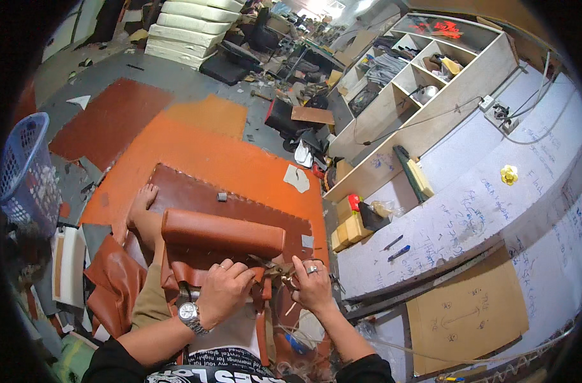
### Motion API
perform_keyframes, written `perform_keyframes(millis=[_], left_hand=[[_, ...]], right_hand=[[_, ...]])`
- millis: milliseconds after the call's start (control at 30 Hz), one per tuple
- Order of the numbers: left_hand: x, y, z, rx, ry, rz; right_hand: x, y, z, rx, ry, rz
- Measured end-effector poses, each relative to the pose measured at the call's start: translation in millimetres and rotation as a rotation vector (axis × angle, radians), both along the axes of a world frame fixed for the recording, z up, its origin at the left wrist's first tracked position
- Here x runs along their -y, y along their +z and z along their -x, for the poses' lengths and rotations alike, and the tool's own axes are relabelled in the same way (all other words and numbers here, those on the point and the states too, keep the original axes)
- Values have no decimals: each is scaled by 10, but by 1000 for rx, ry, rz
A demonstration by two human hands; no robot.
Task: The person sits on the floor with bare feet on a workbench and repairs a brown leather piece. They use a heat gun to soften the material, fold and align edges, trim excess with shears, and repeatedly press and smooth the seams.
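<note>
A padded brown leather piece, shaped like a cushion roll, lies across my lap, with loose leather folds hanging towards me. My left hand, wearing a wristwatch and a ring, is closed at the near folds, fingertips pinched together. What sits between those fingertips is too small to make out. At the right end of the leather, my right hand grips a scissors-like metal tool. Its pointed end reaches left towards the leather edge near my left fingers. My right fingers partly hide its handles.
More brown leather lies at my left, near a blue plastic basket. Orange sheeting covers the floor ahead. On the right stand a white written-on bench, carrying pens, and a compartment shelf. White foam blocks are stacked far back.
</note>
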State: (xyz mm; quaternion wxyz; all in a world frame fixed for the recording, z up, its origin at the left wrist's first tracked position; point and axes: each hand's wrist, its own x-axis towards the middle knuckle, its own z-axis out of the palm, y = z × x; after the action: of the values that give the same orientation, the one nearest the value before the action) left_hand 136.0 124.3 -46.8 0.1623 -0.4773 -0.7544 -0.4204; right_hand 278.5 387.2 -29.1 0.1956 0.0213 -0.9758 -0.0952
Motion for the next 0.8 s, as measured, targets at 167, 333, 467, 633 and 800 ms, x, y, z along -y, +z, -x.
perform_keyframes(millis=[167, 333, 467, 633, 800], left_hand=[[42, -13, -22, -2, -8, 14], [57, 31, -66, 27, 8, 7], [80, 52, -102, 90, 68, -24], [144, 45, 11, 243, 137, -53], [98, 41, 31, 241, 81, -52]], right_hand=[[-35, 23, 4, 95, 14, -53], [-215, -19, 13, 189, 54, -127], [-251, 31, 26, 271, 38, -101], [-52, 353, 6, 178, 41, -64], [266, 398, 104, 182, 25, -41]])
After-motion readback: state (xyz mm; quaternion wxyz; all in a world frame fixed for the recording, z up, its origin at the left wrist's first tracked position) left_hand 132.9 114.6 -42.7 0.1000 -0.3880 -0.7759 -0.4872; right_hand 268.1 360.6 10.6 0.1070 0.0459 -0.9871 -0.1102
